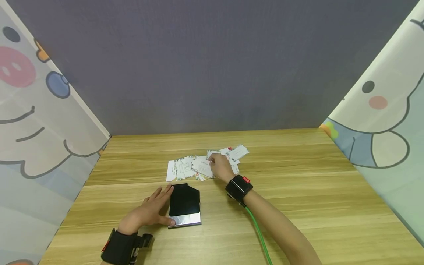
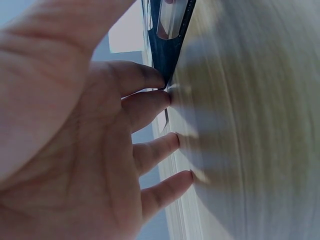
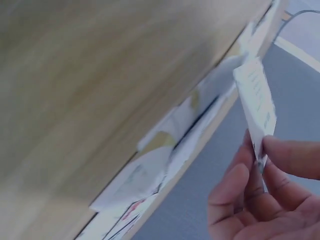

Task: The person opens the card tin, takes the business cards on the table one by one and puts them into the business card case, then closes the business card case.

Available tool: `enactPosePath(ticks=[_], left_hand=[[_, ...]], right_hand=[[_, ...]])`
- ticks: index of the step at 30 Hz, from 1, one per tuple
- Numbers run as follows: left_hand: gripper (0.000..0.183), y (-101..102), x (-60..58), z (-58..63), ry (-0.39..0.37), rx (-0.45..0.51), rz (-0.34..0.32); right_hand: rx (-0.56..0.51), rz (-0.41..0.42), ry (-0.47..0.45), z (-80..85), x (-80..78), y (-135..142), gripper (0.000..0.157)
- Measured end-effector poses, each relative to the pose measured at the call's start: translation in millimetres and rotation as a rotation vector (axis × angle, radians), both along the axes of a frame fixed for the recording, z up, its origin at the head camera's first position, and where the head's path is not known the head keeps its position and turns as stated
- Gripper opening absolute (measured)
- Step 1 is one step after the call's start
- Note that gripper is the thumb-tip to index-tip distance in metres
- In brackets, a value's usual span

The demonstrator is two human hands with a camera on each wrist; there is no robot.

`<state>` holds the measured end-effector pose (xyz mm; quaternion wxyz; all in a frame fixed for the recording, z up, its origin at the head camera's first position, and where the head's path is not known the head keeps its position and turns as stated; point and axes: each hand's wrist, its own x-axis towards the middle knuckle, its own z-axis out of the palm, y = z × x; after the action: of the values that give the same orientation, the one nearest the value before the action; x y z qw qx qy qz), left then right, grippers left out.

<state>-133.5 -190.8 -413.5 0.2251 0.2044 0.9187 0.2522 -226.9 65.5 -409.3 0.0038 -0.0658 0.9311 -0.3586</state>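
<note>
A flat black card case (image 1: 184, 200) with a silver strip (image 1: 187, 219) along its near edge lies on the table. My left hand (image 1: 149, 210) rests at the case's left side, thumb on the silver strip and fingertips by the far corner. In the left wrist view those fingers (image 2: 155, 150) are extended, their tips at the tabletop. My right hand (image 1: 221, 167) is over a spread of printed cards. Between its thumb and fingers it pinches a white card (image 3: 256, 102), which stands raised above the others in the right wrist view.
Several white cards with leafy borders (image 1: 183, 168) overlap in a loose row beyond the case. More cards (image 1: 238, 152) lie right of my right hand. A grey panel (image 1: 212, 73) stands behind the wooden table (image 1: 298, 191). A green cable (image 1: 259, 232) trails from the right wrist band.
</note>
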Motion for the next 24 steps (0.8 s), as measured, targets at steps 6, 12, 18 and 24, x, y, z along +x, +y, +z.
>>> enactPosePath(ticks=[6, 12, 18, 24], left_hand=[[0.108, 0, 0.4, 0.8, 0.0, 0.002, 0.003], [0.108, 0, 0.4, 0.1, 0.011, 0.003, 0.001], [0.108, 0, -0.1, -1.4, 0.029, -0.011, 0.003], [0.108, 2, 0.2, -0.3, 0.023, -0.021, 0.014]], right_hand=[[-0.074, 0.131, 0.014, 5.8, 8.0, -5, 0.013], [-0.089, 0.263, -0.002, 7.0, 16.9, -14, 0.01], [-0.065, 0.345, -0.052, 10.6, 29.9, -22, 0.01], [-0.051, 0.416, -0.076, 6.9, 37.0, -28, 0.011]])
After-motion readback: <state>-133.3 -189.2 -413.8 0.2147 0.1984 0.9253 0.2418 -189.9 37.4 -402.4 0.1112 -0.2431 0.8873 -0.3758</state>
